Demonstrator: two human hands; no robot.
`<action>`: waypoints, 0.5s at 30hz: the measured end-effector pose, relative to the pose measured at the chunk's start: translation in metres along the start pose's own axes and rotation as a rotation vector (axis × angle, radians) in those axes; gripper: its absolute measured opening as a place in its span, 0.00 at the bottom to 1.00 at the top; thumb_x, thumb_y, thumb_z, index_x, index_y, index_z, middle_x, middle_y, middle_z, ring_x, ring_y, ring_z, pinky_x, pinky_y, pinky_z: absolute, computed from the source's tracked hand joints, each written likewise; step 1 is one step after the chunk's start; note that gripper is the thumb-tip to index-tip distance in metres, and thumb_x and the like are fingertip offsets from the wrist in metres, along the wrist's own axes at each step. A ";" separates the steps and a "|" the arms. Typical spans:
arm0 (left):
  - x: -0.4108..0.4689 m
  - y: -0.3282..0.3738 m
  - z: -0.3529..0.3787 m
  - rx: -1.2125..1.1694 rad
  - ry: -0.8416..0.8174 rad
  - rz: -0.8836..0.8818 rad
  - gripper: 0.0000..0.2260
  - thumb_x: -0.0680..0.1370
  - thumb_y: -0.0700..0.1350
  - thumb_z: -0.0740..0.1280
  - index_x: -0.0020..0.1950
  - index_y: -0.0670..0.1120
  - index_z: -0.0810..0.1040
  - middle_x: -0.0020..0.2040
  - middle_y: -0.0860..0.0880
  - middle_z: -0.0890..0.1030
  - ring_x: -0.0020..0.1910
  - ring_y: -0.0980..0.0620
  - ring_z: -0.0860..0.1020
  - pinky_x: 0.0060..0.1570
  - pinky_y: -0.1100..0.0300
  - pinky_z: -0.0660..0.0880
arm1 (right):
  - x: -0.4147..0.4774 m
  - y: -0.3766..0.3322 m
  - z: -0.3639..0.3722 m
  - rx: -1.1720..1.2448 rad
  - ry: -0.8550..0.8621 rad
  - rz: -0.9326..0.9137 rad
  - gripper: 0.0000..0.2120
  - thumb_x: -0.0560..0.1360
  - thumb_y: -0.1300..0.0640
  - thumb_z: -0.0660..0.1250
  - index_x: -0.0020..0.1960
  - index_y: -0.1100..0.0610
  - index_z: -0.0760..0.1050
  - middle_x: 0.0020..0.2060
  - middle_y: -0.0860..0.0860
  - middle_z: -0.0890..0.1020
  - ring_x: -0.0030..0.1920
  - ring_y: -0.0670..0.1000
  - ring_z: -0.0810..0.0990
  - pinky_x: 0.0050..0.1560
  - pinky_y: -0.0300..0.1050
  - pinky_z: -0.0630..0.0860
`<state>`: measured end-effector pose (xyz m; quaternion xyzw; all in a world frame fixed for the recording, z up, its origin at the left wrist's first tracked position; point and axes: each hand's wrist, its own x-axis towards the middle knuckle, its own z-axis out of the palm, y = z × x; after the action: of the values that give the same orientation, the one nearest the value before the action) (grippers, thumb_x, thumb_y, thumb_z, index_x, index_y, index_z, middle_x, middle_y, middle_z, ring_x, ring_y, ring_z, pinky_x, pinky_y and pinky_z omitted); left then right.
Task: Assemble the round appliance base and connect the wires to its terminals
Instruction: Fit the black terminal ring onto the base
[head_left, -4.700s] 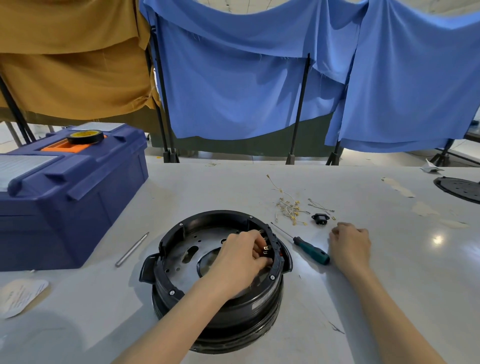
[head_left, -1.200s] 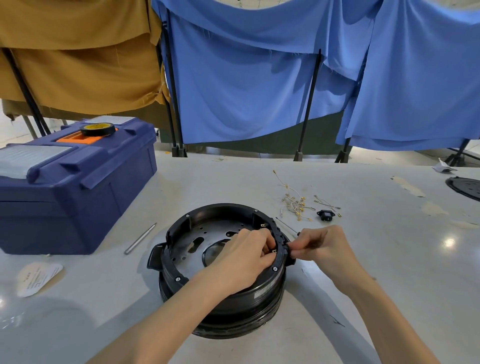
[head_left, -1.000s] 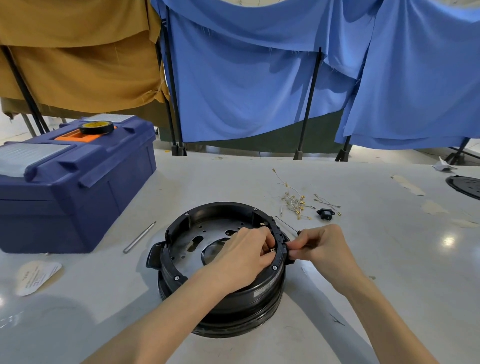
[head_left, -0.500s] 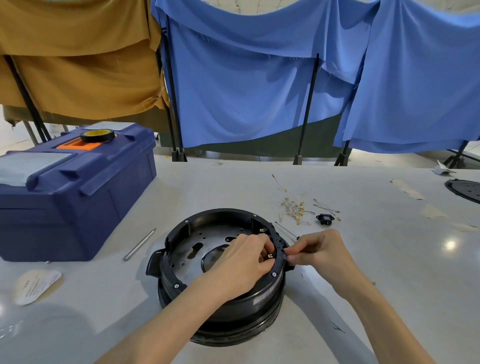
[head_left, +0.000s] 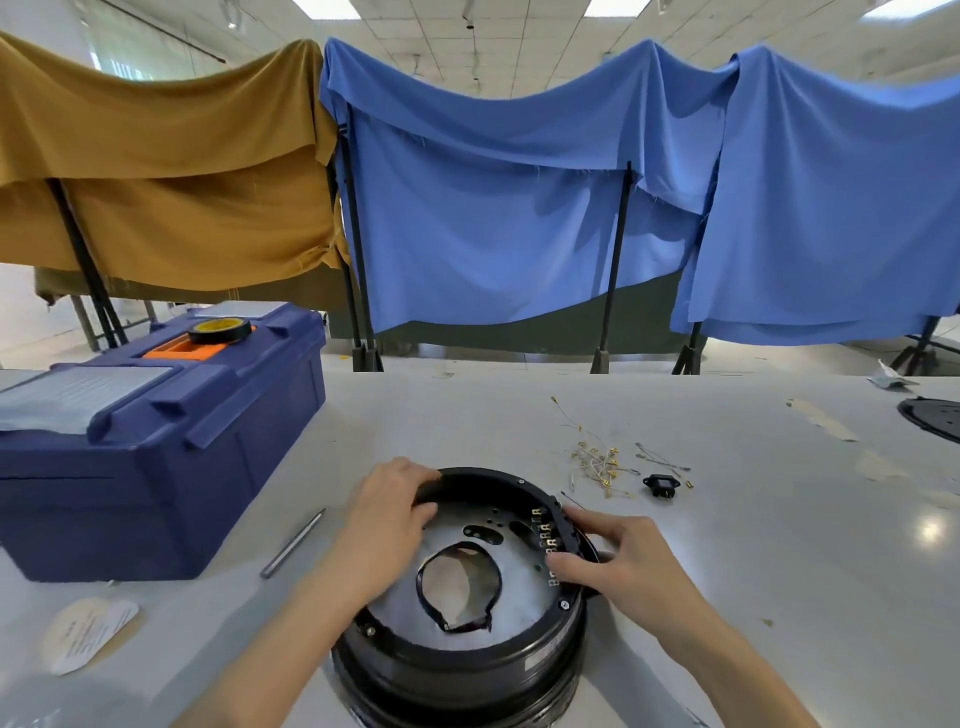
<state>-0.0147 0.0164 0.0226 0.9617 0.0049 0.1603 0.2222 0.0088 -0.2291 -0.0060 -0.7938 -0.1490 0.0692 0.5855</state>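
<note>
**Both hands on the rim of the base, with no wire yet on a terminal**

The round base (head_left: 457, 670) stands on the table (head_left: 779, 545) directly in front of the person, open side up. The left hand (head_left: 387, 525) grips the far left of the rim, its fingers curled over the edge. The right hand (head_left: 618, 561) holds the right of the rim, with fingers and thumb bent over it just beside the row of brass terminals (head_left: 544, 535). The loose wires (head_left: 597, 462) lie in a tangle on the table beyond the base, apart from it, with a small black socket (head_left: 661, 484) near them.

Likely hazards from this position:
- The right fingertips are close enough to the terminals that a turn or lift of the base could bend a tab.
- The base appears to sit on a stacked lower ring. An uneven pull from either hand could tip it or slide it off.
- Drawing a single wire from the tangle may drag the others, or the socket, across the table.
- Whether each terminal is marked for its wire cannot be told, so a wrong pairing is possible.
</note>
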 end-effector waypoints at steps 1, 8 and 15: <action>0.001 -0.005 -0.003 0.023 -0.033 -0.028 0.18 0.81 0.44 0.64 0.71 0.47 0.71 0.67 0.50 0.74 0.66 0.50 0.71 0.67 0.58 0.64 | 0.001 -0.001 -0.002 0.021 -0.038 -0.018 0.16 0.67 0.56 0.78 0.47 0.36 0.82 0.49 0.38 0.85 0.48 0.44 0.85 0.47 0.33 0.78; -0.006 -0.018 0.000 -0.058 -0.114 -0.128 0.21 0.83 0.43 0.60 0.77 0.47 0.63 0.70 0.49 0.71 0.68 0.49 0.69 0.65 0.58 0.65 | 0.010 -0.001 -0.010 0.013 -0.093 -0.009 0.18 0.76 0.59 0.70 0.54 0.36 0.78 0.54 0.35 0.83 0.56 0.34 0.79 0.53 0.29 0.73; -0.005 -0.015 0.000 -0.062 -0.031 -0.184 0.17 0.83 0.44 0.60 0.72 0.48 0.71 0.67 0.49 0.76 0.65 0.48 0.73 0.63 0.55 0.69 | 0.016 0.005 -0.013 0.051 -0.053 0.046 0.16 0.75 0.60 0.71 0.58 0.44 0.77 0.58 0.43 0.83 0.58 0.41 0.80 0.59 0.39 0.75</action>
<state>-0.0181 0.0292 0.0149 0.9523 0.0846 0.1243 0.2656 0.0287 -0.2367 -0.0063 -0.7798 -0.1445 0.1076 0.5996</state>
